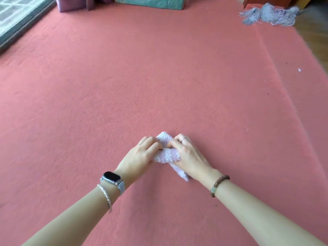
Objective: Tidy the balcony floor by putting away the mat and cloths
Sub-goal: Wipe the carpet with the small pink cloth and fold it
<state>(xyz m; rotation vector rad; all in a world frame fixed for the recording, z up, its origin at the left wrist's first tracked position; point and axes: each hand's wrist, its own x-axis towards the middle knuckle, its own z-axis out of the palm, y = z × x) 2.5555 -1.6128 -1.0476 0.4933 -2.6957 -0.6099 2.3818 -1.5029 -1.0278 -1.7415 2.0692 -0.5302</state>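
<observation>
Left hand (141, 154), right hand (189, 154) round one cloth (166, 155)

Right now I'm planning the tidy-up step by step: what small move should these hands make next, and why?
Probably lift the white cloth clear of the pink mat: the left hand and right hand both grip it bunched, and the grey fringed cloth lies unhandled at the far right.
</observation>
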